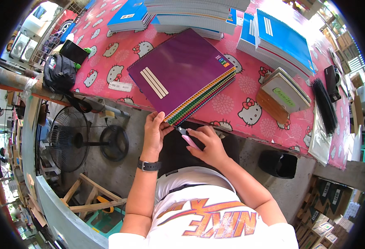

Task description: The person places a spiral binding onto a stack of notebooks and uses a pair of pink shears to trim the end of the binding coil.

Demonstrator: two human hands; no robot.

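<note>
A stack of spiral-bound notebooks (178, 66), with a purple cover on top, lies at a slant on the table's near edge. Its bindings are yellow, green and other colours, and one corner juts toward me. My left hand (154, 126) grips that corner, thumb on top and fingers partly hidden beneath. Closed around small pliers with pink handles (189, 140) is my right hand (208, 146). The dark jaws of the pliers are at the ends of the coils, just right of my left fingers. I cannot tell whether the jaws touch a coil.
The pink table (224, 103) has a cartoon-cat cover. Blue notebooks (284, 39) and taller stacks stand at the back. At right lie a wooden holder (272, 101) with cards, and black coils (324, 106). A black bag (60, 70) sits left; a fan (70, 139) stands below.
</note>
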